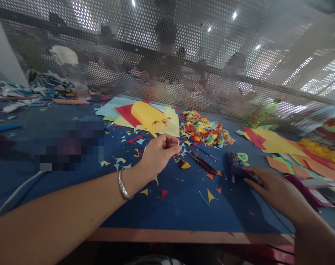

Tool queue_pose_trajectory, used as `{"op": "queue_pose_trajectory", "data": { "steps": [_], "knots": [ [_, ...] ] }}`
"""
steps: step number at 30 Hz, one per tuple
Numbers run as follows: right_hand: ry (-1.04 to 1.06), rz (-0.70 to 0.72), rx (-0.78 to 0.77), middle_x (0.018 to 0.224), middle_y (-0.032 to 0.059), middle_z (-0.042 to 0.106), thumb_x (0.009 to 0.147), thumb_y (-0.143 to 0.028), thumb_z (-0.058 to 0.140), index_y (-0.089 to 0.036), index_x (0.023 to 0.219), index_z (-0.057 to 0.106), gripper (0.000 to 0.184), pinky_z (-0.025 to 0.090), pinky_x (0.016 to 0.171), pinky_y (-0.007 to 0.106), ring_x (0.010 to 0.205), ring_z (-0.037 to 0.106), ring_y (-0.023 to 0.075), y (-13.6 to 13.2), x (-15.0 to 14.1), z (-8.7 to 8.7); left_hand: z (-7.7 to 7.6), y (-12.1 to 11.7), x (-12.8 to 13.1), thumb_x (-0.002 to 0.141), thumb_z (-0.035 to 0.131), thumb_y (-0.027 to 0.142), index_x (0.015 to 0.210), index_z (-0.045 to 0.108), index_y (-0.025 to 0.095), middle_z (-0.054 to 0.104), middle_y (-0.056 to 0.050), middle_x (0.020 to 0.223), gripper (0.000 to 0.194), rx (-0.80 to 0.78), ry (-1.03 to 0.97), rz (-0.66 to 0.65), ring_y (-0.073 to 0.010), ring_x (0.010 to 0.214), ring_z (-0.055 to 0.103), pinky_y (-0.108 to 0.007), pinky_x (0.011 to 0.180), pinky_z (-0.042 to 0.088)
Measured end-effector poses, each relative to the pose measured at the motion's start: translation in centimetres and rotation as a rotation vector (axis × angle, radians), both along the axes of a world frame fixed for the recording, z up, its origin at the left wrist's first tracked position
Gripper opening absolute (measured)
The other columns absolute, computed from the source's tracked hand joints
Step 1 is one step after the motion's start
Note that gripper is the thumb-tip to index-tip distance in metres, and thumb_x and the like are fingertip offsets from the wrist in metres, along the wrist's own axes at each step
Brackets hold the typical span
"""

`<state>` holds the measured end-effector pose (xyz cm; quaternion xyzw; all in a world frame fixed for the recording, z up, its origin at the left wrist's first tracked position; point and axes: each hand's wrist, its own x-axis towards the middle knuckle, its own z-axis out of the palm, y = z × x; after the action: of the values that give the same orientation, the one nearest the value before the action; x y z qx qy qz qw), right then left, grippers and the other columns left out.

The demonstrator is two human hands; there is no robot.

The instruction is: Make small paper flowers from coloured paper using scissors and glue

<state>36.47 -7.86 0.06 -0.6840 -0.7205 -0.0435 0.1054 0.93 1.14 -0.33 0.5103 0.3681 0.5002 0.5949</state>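
My left hand (160, 152) is closed in a pinch above the blue table, its fingertips together on a tiny pale bit I cannot make out clearly. To the right, my right hand (275, 184) is closed around a dark corded glue gun (235, 165), whose front end points away from me. A small yellow and green paper curl (242, 159) lies just beyond the gun. Between the hands rests a tool with dark red handles (204, 164), with a thin blue stick (207, 152) beside it. Paper scraps (211, 195) in yellow, red and orange surround both hands.
A heap of small coloured paper pieces (206, 130) sits beyond my hands. Paper sheets (141, 116) lie left of it, more sheets (280, 141) at right. A bottle (76, 75) stands back left. A perforated metal screen (134, 66) closes the far side, with people behind.
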Motion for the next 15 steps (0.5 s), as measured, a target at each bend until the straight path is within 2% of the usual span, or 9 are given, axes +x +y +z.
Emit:
{"op": "queue_pose_trajectory", "data": {
  "steps": [4,7,9,11,15],
  "knots": [
    [-0.041,0.035,0.01,0.106,0.0128,0.072,0.088,-0.048,0.052,-0.023,0.105,0.066,0.034,0.051,0.08,0.046,0.092,0.068,0.033,1.0,0.5,0.0,0.1,-0.1,0.0,0.072,0.071,0.022,0.086,0.061,0.017,0.061,-0.001,0.075,0.018,-0.011,0.005,-0.001,-0.0108,0.065,0.058,-0.028,0.066,0.047],
    [-0.044,0.03,0.004,0.106,0.0145,0.072,0.087,-0.042,0.053,-0.023,0.105,0.067,0.03,0.051,0.081,0.045,0.092,0.068,0.0335,1.2,0.3,0.4,0.3,-0.1,0.0,0.073,0.071,0.021,0.086,0.06,0.017,0.061,-0.001,0.076,0.018,-0.016,0.007,-0.006,-0.0103,0.065,0.058,-0.027,0.066,0.047],
    [-0.036,0.01,0.012,0.106,0.0155,0.072,0.086,-0.037,0.054,-0.024,0.103,0.068,0.026,0.05,0.077,0.042,0.09,0.069,0.0329,1.1,-0.4,0.9,0.3,-0.1,0.1,0.073,0.071,0.021,0.087,0.06,0.017,0.061,0.0,0.076,0.018,-0.023,0.008,-0.003,-0.0098,0.065,0.058,-0.026,0.066,0.048],
    [-0.017,0.0,0.004,0.102,0.0121,0.073,0.085,-0.042,0.054,-0.024,0.103,0.067,0.029,0.051,0.072,0.041,0.084,0.069,0.0309,0.9,-1.5,1.6,0.3,-0.1,0.1,0.073,0.071,0.021,0.086,0.06,0.016,0.06,0.0,0.076,0.018,-0.033,0.003,-0.003,-0.0094,0.066,0.058,-0.026,0.066,0.048],
    [0.043,-0.007,0.054,0.093,0.0077,0.073,0.088,-0.047,0.047,-0.025,0.095,0.066,0.03,0.051,0.071,0.037,0.079,0.069,0.0255,1.0,-3.9,2.8,0.2,0.0,0.1,0.072,0.072,0.02,0.087,0.059,0.016,0.061,0.0,0.076,0.019,-0.045,-0.006,-0.004,-0.0093,0.065,0.058,-0.026,0.065,0.047]
  ]
}}
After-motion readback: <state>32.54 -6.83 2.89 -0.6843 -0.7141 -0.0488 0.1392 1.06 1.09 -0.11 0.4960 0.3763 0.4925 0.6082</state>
